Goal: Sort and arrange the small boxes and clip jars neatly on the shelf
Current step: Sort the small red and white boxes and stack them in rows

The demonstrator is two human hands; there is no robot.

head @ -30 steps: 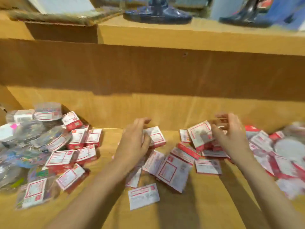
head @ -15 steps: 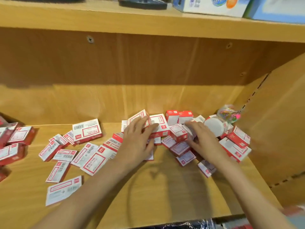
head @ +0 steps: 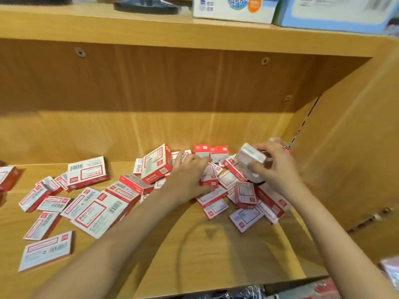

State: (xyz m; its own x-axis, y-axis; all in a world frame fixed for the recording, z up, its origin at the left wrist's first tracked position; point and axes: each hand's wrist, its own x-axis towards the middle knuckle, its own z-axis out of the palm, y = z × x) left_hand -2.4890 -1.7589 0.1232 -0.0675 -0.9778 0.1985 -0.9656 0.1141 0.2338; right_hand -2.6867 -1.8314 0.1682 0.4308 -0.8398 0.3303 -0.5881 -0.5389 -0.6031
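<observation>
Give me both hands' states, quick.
Left hand: open, fingers flat on the pile of small red-and-white boxes.
Right hand: holding a clip jar, fingers curled round it.

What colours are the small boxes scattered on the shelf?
Red and white: white labels with red borders on the small boxes, clearest in the head view.

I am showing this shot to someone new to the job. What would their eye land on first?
First, the jumble of red-and-white small boxes strewn flat and tilted across the wooden shelf, thickest toward the right corner. Next, the two hands in that pile: the left hand lies over the boxes, and the right hand grips a whitish object lifted near the right wall.
</observation>
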